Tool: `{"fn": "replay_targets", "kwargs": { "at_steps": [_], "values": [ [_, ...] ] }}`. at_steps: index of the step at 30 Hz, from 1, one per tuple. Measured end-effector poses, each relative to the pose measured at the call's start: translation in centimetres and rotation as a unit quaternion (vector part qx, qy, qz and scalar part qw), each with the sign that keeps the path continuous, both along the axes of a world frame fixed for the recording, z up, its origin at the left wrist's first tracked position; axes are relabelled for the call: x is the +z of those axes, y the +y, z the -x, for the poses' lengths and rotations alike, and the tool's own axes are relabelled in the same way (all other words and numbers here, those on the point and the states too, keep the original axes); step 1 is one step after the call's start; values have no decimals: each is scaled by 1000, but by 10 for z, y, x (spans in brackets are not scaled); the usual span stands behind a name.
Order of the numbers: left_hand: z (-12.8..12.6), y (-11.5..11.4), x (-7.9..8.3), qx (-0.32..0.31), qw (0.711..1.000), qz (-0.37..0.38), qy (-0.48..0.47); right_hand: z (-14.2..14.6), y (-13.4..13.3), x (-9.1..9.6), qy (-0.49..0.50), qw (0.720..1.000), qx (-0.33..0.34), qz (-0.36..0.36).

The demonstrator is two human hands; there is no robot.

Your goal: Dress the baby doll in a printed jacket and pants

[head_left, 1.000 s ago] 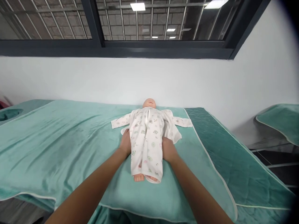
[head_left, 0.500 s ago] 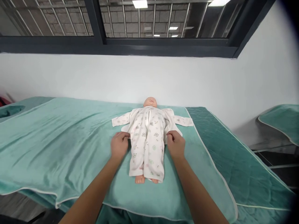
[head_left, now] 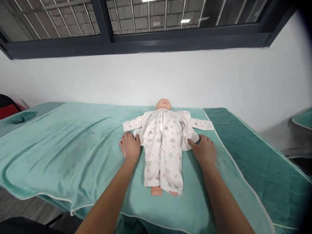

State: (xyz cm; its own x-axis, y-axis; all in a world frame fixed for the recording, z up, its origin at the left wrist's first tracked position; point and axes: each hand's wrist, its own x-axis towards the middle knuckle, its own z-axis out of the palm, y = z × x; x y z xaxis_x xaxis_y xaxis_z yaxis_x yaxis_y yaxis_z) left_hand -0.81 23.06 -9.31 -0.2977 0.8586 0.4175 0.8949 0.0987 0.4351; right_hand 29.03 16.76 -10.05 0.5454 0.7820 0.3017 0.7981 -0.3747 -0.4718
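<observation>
A baby doll [head_left: 163, 104] lies on its back on a teal towel [head_left: 73, 146], head toward the wall, bare feet toward me. It wears a white printed romper [head_left: 162, 146] whose loose flaps spread at both sides. My left hand [head_left: 130, 146] rests palm down at the doll's left side, fingers curled on the romper's edge. My right hand [head_left: 204, 150] lies flat on the towel at the other side, fingers touching the romper's flap.
The towel covers a padded table [head_left: 255, 162] with a darker teal quilted cover showing at the right. A white wall and a dark-framed window stand behind. Another teal-covered table [head_left: 303, 117] shows at the far right, and a red object [head_left: 7, 110] at the far left.
Both hands have moved out from the doll's hips to the romper's side flaps and spread apart. The right hand has gone from a pinch to lying flat.
</observation>
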Motion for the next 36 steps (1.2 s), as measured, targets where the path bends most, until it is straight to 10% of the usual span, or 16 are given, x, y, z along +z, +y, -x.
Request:
{"fn": "replay_targets", "kwargs": {
  "at_steps": [5,8,14,17,20,24,29,36],
  "values": [
    [6,-4,-1,-17,985,-59,-161,-2,0,2,69,996,23,44],
    [7,-5,-2,-16,982,-76,-172,-4,3,0,194,978,33,-66],
    [5,-4,-1,-10,990,-33,-139,32,8,52,413,831,187,-322],
    [6,-3,0,-11,991,-28,-129,56,-5,97,242,863,411,-167],
    [6,-3,0,-19,995,-16,-97,63,-8,127,169,830,531,-12],
    [6,-4,0,-41,996,-9,-75,53,35,131,232,867,435,-75],
    [3,6,2,-55,991,3,-124,56,105,89,214,937,207,-184],
    [-7,27,19,-86,912,-77,-393,58,119,60,275,923,206,-172]
  ]
}}
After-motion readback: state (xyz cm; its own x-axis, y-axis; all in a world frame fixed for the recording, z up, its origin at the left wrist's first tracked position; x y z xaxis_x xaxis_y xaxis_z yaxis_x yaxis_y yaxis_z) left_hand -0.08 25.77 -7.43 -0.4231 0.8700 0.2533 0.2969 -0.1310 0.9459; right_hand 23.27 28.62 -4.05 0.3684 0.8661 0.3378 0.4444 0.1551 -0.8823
